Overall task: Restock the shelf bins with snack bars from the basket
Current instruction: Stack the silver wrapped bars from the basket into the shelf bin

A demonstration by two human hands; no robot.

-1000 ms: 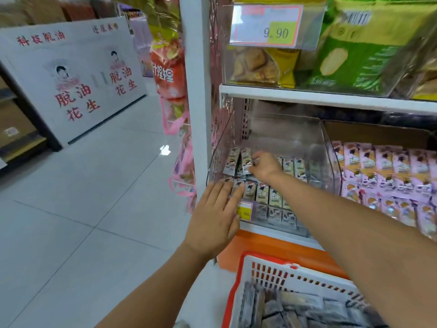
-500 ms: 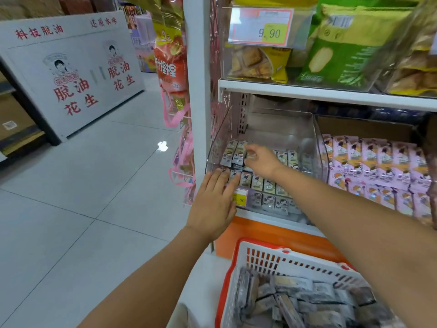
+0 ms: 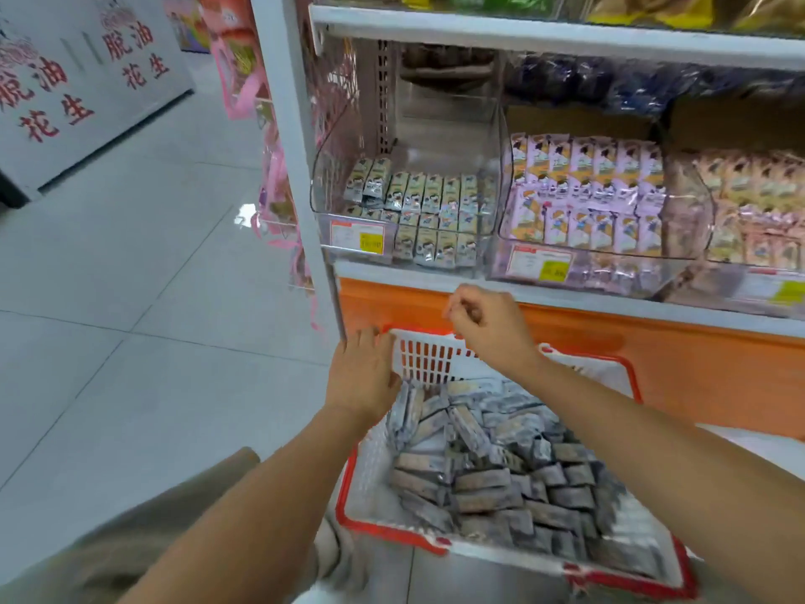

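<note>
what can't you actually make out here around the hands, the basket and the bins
Head view, the only one:
- right hand: its curled fingers are motion-blurred, so it is unclear whether it holds anything.
- snack bars in the basket: blurred, print unreadable; the right forearm covers the basket's right side.
- price tag on the left bin: print too small and blurred.
- top shelf goods: cut off by the top edge.

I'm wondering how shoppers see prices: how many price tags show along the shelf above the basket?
3: left price tag; middle price tag, right of it; right price tag, at the picture's right edge. More may be hidden beyond it.
</note>
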